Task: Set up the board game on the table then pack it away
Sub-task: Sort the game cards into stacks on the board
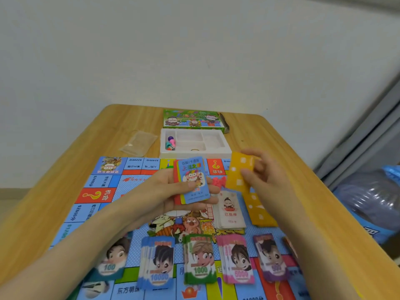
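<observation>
Two packs of cards are held above the game board (104, 180). The left hand (171, 189) grips a mixed pack with a blue card on top (192, 180), and the right hand (268, 174) pinches some yellow cards (237, 172). Piles of play money (200, 258) lie in a row on the board's near side. The white tray (226, 149) and the box (192, 119) stand behind. I judge the setting up is in progress, at the card sorting; next, each pack needs its own place on the board.
</observation>
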The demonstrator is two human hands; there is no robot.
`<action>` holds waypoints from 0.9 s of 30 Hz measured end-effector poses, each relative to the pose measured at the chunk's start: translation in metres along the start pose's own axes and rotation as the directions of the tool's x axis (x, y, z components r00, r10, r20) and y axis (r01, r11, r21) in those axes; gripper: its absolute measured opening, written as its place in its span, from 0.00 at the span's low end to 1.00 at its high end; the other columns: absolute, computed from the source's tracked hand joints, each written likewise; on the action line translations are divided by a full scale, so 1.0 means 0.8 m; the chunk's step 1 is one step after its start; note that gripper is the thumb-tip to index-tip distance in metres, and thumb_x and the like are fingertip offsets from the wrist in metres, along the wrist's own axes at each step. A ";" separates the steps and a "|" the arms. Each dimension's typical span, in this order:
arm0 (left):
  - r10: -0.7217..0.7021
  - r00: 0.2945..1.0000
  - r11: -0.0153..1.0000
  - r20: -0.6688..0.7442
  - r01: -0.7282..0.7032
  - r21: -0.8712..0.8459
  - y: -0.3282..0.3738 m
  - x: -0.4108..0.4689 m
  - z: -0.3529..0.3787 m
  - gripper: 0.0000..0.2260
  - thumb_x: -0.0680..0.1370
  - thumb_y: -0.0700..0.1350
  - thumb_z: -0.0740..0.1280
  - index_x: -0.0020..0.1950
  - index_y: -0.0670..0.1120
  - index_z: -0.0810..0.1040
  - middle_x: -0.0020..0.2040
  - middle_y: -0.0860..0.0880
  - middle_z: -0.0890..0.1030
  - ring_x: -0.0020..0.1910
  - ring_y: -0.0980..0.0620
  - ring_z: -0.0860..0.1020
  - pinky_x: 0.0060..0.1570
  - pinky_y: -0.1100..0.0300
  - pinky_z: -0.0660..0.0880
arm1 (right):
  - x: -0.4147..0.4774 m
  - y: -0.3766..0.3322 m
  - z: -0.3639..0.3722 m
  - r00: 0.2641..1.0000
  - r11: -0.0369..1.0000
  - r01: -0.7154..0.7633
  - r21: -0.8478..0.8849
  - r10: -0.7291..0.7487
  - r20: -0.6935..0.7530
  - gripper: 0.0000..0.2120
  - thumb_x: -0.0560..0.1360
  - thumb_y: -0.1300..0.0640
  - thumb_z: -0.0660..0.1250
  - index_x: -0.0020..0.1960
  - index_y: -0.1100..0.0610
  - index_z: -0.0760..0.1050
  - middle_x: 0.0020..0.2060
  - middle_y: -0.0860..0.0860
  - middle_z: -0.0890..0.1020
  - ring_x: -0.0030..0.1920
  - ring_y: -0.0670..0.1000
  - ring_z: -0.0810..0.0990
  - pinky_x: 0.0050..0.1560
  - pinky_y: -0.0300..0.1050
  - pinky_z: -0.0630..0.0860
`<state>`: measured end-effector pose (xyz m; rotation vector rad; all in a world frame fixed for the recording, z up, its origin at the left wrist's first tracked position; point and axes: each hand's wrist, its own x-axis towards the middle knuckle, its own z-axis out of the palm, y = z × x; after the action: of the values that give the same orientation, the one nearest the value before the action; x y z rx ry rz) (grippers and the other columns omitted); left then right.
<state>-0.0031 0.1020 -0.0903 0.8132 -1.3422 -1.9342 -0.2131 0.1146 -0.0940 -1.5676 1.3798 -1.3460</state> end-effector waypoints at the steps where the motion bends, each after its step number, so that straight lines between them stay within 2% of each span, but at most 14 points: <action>1: 0.006 1.000 1.000 -0.004 -0.006 -0.002 0.000 0.000 0.000 0.15 0.73 0.40 0.64 0.59 0.40 0.75 0.53 0.40 0.83 0.51 0.42 0.83 0.46 0.57 0.81 | 0.002 0.002 -0.010 0.997 0.999 -0.043 -0.025 0.042 -0.065 0.13 0.78 0.65 0.61 0.52 0.47 0.73 0.37 0.55 0.79 0.37 0.51 0.78 0.37 0.44 0.76; 4: 0.011 1.000 1.000 -0.007 -0.011 0.008 0.000 0.000 -0.002 0.15 0.73 0.40 0.64 0.59 0.40 0.75 0.53 0.41 0.83 0.52 0.43 0.83 0.45 0.57 0.81 | 0.007 0.012 -0.034 0.974 0.971 -0.170 -0.166 0.139 -0.181 0.09 0.78 0.61 0.62 0.50 0.49 0.78 0.34 0.57 0.72 0.34 0.52 0.72 0.36 0.44 0.70; 6: 0.009 1.000 1.000 -0.004 -0.009 0.016 0.000 0.000 -0.001 0.15 0.73 0.40 0.63 0.59 0.41 0.75 0.53 0.42 0.84 0.51 0.43 0.83 0.44 0.59 0.81 | 0.008 0.018 -0.041 0.971 0.940 -0.222 -0.259 0.188 -0.149 0.08 0.77 0.61 0.64 0.46 0.50 0.79 0.33 0.53 0.70 0.31 0.49 0.69 0.32 0.40 0.67; 9: 0.018 1.000 1.000 -0.002 -0.018 0.017 0.000 0.000 -0.002 0.15 0.73 0.40 0.64 0.59 0.41 0.75 0.53 0.41 0.84 0.52 0.43 0.83 0.43 0.59 0.81 | 0.007 0.025 -0.043 0.962 0.873 -0.264 -0.410 0.266 -0.052 0.06 0.76 0.61 0.66 0.44 0.52 0.79 0.32 0.50 0.70 0.31 0.47 0.68 0.33 0.41 0.64; 14: 0.022 1.000 0.999 0.011 -0.022 0.035 -0.001 0.002 -0.004 0.16 0.73 0.40 0.64 0.59 0.41 0.75 0.53 0.42 0.84 0.51 0.43 0.83 0.43 0.59 0.81 | 0.007 0.031 -0.042 0.958 0.830 -0.264 -0.492 0.283 -0.036 0.07 0.75 0.60 0.68 0.40 0.50 0.76 0.31 0.48 0.69 0.30 0.46 0.67 0.31 0.39 0.61; 22: 0.022 1.000 0.999 0.011 -0.022 0.040 -0.003 0.003 -0.004 0.15 0.72 0.40 0.64 0.59 0.41 0.76 0.52 0.42 0.84 0.50 0.43 0.83 0.42 0.59 0.81 | 0.007 0.034 -0.036 0.957 0.726 -0.229 -0.648 0.291 -0.012 0.09 0.74 0.58 0.68 0.38 0.47 0.73 0.31 0.47 0.70 0.32 0.46 0.69 0.35 0.43 0.65; 27: 0.040 0.999 0.996 -0.006 -0.040 0.079 -0.001 0.002 -0.004 0.16 0.72 0.41 0.65 0.59 0.44 0.76 0.51 0.42 0.84 0.48 0.43 0.84 0.41 0.59 0.82 | 0.007 0.038 -0.037 0.972 0.696 -0.190 -0.692 0.235 -0.030 0.12 0.70 0.58 0.72 0.36 0.45 0.71 0.35 0.46 0.72 0.43 0.51 0.72 0.40 0.43 0.66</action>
<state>-0.0013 0.0993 -0.0926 0.8243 -1.4273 -1.8554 -0.2505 0.1068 -0.1127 -1.7947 2.1088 -0.6352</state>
